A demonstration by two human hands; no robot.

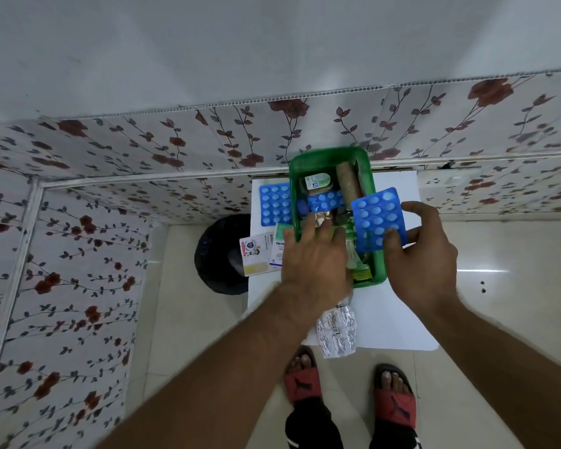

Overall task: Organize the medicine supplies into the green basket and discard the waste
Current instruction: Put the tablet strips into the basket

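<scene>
R hand (423, 251) pinching blue blister pack (379, 218) over green basket (332, 157), L hand (314, 254) spread inside

A white box (276, 251) beside the green basket (378, 277) shows partial letters "Opti" and "WA".

Glossy plastic basket (379, 273), crinkled foil strip (337, 332)
</scene>
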